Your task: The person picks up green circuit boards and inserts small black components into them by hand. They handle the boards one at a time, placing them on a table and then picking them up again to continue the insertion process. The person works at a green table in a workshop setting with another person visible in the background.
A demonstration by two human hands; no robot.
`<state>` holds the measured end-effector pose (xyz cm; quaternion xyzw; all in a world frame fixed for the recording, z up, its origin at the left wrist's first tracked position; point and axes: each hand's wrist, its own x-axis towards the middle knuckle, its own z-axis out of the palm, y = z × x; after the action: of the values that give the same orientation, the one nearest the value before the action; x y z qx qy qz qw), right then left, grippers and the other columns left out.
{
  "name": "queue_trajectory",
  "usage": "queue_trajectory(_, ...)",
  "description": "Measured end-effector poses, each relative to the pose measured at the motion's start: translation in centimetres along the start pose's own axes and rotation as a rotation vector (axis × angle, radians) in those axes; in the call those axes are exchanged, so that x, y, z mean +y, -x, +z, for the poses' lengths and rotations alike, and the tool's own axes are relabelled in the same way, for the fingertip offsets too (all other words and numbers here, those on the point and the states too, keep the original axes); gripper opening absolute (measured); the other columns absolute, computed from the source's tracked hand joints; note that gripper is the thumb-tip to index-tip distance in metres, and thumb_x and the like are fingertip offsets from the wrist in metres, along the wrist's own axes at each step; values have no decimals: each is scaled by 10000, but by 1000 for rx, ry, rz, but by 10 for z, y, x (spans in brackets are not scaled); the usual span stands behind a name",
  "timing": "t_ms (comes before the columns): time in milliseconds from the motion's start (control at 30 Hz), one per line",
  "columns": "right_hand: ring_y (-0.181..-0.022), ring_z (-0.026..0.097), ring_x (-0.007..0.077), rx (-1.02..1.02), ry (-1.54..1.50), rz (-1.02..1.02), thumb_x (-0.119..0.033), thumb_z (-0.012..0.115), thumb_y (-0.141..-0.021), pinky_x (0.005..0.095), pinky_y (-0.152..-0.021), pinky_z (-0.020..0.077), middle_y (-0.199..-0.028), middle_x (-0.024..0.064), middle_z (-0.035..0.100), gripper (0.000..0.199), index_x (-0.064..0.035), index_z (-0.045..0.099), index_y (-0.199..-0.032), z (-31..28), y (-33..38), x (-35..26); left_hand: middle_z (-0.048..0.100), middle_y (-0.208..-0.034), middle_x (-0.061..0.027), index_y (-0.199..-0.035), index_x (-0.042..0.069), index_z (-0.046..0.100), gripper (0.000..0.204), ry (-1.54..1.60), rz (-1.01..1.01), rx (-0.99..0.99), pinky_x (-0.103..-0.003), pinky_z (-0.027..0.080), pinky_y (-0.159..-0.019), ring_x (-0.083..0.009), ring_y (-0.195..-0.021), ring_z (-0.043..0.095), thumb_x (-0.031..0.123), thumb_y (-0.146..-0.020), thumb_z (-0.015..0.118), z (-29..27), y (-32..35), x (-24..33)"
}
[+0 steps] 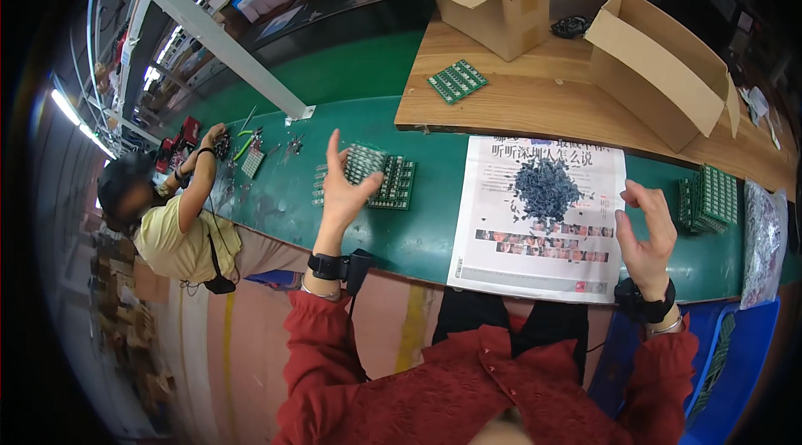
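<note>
My left hand [344,198] is over the green bench at the stacked green circuit boards [399,184], its thumb and index finger spread wide. Between them, on top of the stack, a slightly blurred circuit board [365,161] sits at an angle; whether the fingers touch it is unclear. My right hand [647,236] hovers at the right edge of a newspaper sheet [484,265], fingers curved and apart from the thumb, with nothing visible in it. A heap of small dark parts [546,189] lies on the newspaper between my hands.
Another stack of circuit boards [710,198] stands at right, beside bubble wrap [762,244]. Behind, a wooden board [535,86] carries a single circuit panel [458,81] and open cartons [656,69]. A co-worker [188,219] works at far left. A blue bin [743,361] is below right.
</note>
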<state>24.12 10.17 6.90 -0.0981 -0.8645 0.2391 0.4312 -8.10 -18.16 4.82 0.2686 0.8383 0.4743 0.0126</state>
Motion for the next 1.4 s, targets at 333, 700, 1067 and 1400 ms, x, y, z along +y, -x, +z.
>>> queue_trajectory(333, -736, 574, 245, -75, -67, 28, 76, 638, -681, 317, -668, 461, -821, 117, 609, 418, 0, 600, -1090, 17, -9, 0, 471, -1283, -239, -1435, 83, 239, 934, -156, 94, -82, -404, 359, -1019, -344, -1206, 461, 176, -634, 709, -6, 2, 10)
queue_trajectory(700, -932, 578, 287, -442, -230, -155, -47, 636, -734, 364, -770, 497, -1050, 140, 603, 469, -8, 532, -1190, 72, -42, -30, 493, -1237, -257, -1399, 61, 265, 865, -288, 272, -130, -422, 396, -984, -394, -1167, 484, 181, -649, 677, -6, 0, 3)
queue_trajectory(1067, -1240, 406, 360, -821, -435, -132, -123, 615, -730, 395, -989, 415, -1386, 227, 362, 864, -18, 128, -1437, 211, -68, -70, 457, -1252, -206, -1386, 23, 293, 806, 4, 360, -165, -390, 355, -1021, -333, -1180, 467, 232, -683, 628, -6, -2, -20)
queue_trajectory(1400, -1229, 431, 362, -691, -518, -82, -115, 614, -751, 389, -1014, 382, -1344, 219, 432, 752, -30, 263, -1410, 176, -66, -65, 402, -1285, -175, -1427, 37, 196, 930, 177, 365, -11, -380, 334, -1026, -281, -1202, 432, 209, -666, 702, -12, 4, 12)
